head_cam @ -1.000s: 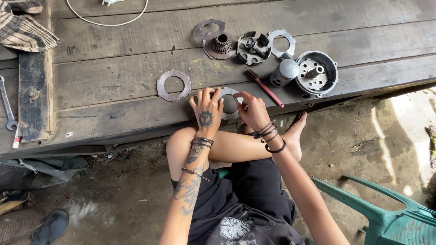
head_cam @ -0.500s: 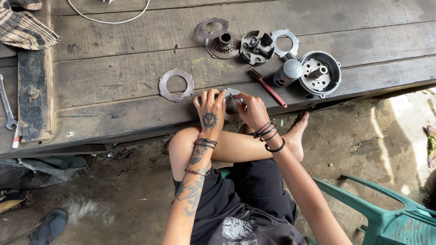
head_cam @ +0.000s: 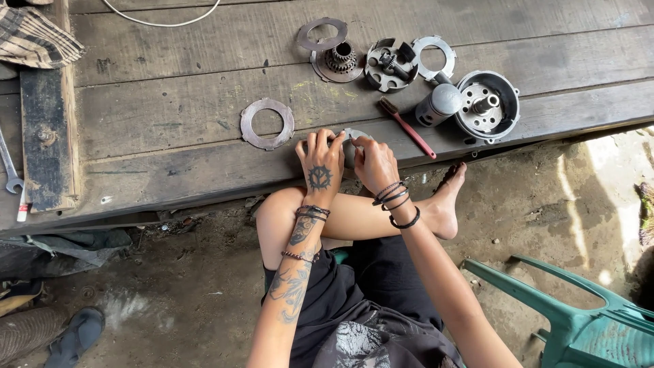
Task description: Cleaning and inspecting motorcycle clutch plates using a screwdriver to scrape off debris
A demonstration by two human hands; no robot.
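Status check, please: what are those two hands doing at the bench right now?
Left hand and right hand both grip a grey metal ring at the wooden bench edge. Another metal ring lies left; red-handled brush lies right, apart.

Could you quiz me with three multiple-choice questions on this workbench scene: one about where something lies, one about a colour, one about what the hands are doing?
1. Where does the loose flat metal ring lie?
A. On the planks, just left of the hands
B. On the ground under the bench
C. On the green chair

2. What colour is the handle of the small brush?
A. Blue
B. Red
C. Yellow

3. What are the left hand and right hand doing?
A. Resting flat on the knee
B. Both holding one round metal part at the bench edge
C. Each lifting a wrench

Answers: 
1 A, the ring sits on the wooden bench beside the left hand. 
2 B, the handle looks red. 
3 B, fingers of both hands close around the same part.
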